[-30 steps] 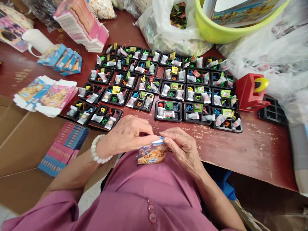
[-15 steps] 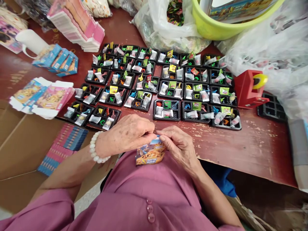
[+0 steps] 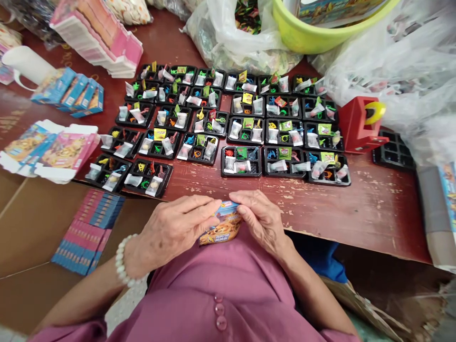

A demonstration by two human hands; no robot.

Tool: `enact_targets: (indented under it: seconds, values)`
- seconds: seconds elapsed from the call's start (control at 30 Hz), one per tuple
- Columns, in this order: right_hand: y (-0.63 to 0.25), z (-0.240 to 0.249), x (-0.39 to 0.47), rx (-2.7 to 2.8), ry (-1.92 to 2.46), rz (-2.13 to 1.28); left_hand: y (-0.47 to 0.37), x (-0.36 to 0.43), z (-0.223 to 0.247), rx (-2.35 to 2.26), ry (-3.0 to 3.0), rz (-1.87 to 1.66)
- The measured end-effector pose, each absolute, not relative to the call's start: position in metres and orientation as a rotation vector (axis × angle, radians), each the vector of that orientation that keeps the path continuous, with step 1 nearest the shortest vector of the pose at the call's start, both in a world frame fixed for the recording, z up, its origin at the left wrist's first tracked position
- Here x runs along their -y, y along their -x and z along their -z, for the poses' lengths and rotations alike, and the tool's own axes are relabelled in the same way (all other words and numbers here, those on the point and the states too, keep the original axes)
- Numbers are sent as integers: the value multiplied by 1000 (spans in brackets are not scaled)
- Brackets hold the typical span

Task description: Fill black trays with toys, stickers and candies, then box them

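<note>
A small blue and orange printed box (image 3: 223,228) is held upright against my pink shirt, below the table's front edge. My left hand (image 3: 178,228), with a pale bead bracelet at the wrist, grips its left side and upper edge. Around the upper right corner the fingers of my right hand (image 3: 261,218) are closed. The box's top looks folded flat. Just beyond my hands, black compartment trays (image 3: 241,161) with small toys and wrapped packets stand in rows on the red-brown table (image 3: 370,209).
Flattened boxes (image 3: 64,149), blue boxes (image 3: 71,92), a pink stack (image 3: 103,35) and a white cup (image 3: 30,61) lie left. Filled boxes sit in a carton (image 3: 32,228). A red tape dispenser (image 3: 356,126), plastic bags (image 3: 245,47) and a yellow-green basin (image 3: 302,38) stand beyond.
My left hand has moved from over the box's top to its left side. The box's top now looks flatter. The camera view has shifted slightly.
</note>
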State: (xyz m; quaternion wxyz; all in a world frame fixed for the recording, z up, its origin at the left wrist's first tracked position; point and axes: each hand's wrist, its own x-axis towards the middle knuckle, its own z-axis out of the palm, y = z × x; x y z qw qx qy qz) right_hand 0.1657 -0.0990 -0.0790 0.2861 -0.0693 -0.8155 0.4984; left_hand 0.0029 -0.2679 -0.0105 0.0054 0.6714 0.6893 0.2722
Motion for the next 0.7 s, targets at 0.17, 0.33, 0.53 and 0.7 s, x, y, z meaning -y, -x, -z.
enact_targets:
  seconds: [0.17, 0.33, 0.53, 0.7]
  values:
    - [-168, 91, 106, 2282, 70, -1116, -8, 274, 28, -2158, -1912, -1015]
    - [-174, 72, 88, 2314, 168, -1111, -1, 256, 25, -2099, -1666, -1212]
    - [-223, 44, -32, 1813, 811, -999, 19, 264, 24, -2127, -1471, -1408]
    - [-248, 61, -152, 1538, 1322, -967, 13, 271, 33, -1995, -1444, -1373]
